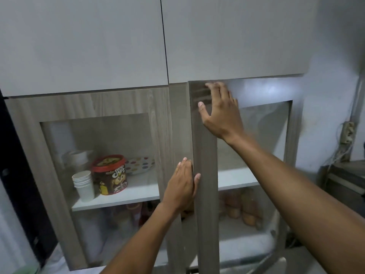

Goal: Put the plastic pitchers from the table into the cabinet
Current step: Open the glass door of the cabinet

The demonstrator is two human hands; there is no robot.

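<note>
A red-lidded Choco Chips tub (pixel 109 175) stands on the upper shelf (pixel 126 197) behind the left glass. At its 9 o'clock, just beside it, is a stack of white paper cups (pixel 84 185). At its 2 o'clock a polka-dot plate (pixel 140 165) leans at the back. Behind the right glass, blurred orange-tan containers (pixel 242 209) sit lower down. At 3 o'clock on the wall hangs a power socket (pixel 348 132).

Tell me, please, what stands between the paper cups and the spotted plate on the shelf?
In the head view, the Choco Chips tub stands between the paper cups and spotted plate.
</note>
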